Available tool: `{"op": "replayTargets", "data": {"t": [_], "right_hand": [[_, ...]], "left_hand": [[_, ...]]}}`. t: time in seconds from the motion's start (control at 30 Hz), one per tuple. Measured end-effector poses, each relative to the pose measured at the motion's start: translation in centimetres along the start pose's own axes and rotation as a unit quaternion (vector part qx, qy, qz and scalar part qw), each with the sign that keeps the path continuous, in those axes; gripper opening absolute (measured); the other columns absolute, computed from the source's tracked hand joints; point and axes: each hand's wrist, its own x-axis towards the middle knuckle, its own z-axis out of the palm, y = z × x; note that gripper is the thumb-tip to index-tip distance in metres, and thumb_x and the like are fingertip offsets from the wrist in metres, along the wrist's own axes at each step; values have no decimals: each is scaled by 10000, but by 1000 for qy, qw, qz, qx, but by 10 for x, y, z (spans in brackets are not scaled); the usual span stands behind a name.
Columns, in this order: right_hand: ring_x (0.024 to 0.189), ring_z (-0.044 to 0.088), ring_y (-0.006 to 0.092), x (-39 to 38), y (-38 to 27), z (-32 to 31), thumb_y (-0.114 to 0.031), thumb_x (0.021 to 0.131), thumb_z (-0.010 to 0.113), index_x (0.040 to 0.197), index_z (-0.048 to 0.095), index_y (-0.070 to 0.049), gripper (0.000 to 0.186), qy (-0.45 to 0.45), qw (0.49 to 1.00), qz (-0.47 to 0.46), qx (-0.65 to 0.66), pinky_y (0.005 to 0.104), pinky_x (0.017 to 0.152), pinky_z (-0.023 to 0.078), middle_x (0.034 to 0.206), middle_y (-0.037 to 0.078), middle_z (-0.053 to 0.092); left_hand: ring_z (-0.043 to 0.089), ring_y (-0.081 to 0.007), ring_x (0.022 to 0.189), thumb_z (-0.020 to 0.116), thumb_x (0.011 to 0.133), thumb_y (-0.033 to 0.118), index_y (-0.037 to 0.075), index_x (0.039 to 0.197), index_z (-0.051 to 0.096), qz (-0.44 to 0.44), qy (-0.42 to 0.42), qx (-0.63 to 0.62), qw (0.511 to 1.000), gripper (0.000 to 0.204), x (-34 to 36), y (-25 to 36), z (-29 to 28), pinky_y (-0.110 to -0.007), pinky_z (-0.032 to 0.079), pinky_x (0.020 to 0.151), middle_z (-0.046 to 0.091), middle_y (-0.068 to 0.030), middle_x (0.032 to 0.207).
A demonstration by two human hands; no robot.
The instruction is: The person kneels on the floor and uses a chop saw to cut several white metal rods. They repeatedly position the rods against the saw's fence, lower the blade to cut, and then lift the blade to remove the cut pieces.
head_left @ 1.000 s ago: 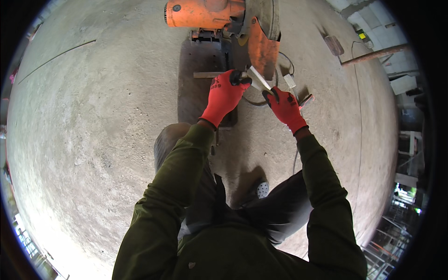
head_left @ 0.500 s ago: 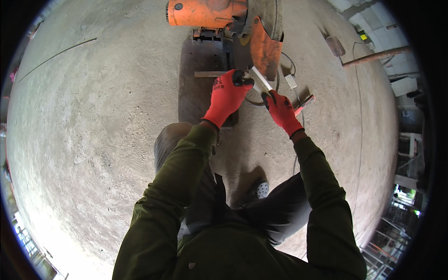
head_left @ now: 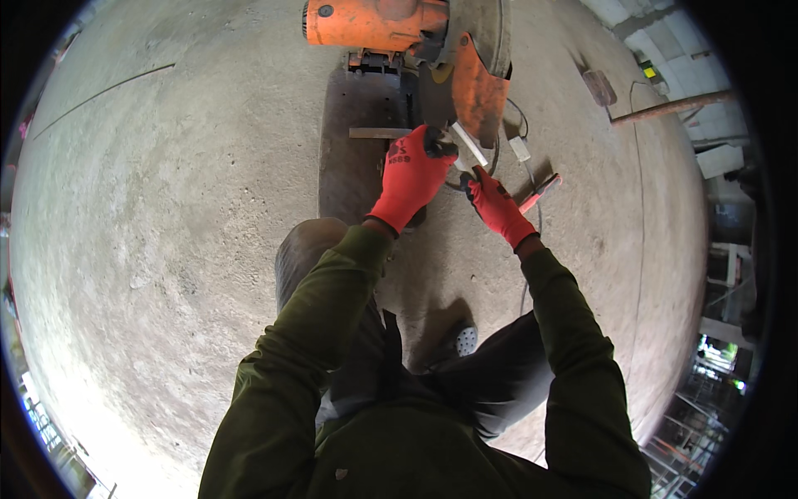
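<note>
My left hand [head_left: 411, 175], in a red and black glove, is closed around a small metal piece [head_left: 460, 161], partly hidden by the fingers. My right hand [head_left: 497, 205], likewise gloved, has curled fingers at the piece's lower end. A pale straight strip [head_left: 470, 143] shows just beyond them; whether it is held is unclear. Behind my hands stands an orange cut-off saw [head_left: 374, 23] with an orange guard [head_left: 480, 91] and dark base plate [head_left: 349, 175]. A flat bar [head_left: 374, 133] lies across the plate. A red-handled tool [head_left: 536, 195] lies right of my right hand.
A white block-like plug or socket [head_left: 519, 149] with a cable lies on the concrete floor [head_left: 183, 249]. A shovel-like tool [head_left: 598, 87] and a long brown pole [head_left: 673, 107] are at the back right, near pale blocks [head_left: 719, 160]. My bent legs frame the near floor.
My right hand has moved left and slightly down, closer to my left hand. My left hand has rolled slightly. The whole scene has shifted a little rightward in view.
</note>
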Motion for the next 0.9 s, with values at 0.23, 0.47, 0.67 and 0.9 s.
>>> {"op": "replayTargets", "data": {"t": [0.23,0.47,0.67,0.9], "right_hand": [[754,619,318,1,-13,2,-388,1101,439,1266,504,-22,407,-37,993,59,99,420,690,469,837,170,625],[732,603,300,-3,18,20,-407,1098,433,1256,505,-30,415,-29,988,67,138,419,681,458,811,148,606],[750,600,240,-4,-17,10,-434,1098,436,1330,499,-34,467,-19,992,50,113,378,696,469,842,100,606],[762,561,125,-4,-12,14,-452,1097,443,1333,511,-54,468,-54,968,86,228,311,693,455,869,4,591]], "left_hand": [[704,-345,901,812,813,249,66,1008,710,-31,-5,35,999,286,-2,3,0,-426,528,782,727,-149,893],[697,-358,944,815,806,256,61,1029,707,-3,12,57,998,315,-3,5,3,-436,527,820,731,-164,933],[665,-403,1068,807,793,269,-38,1251,617,-36,-50,81,995,583,-3,8,-5,-455,532,916,705,-228,1111],[630,-402,1147,801,797,273,-60,1294,590,-58,-63,75,994,635,-2,10,-3,-456,505,971,682,-243,1187]]}}
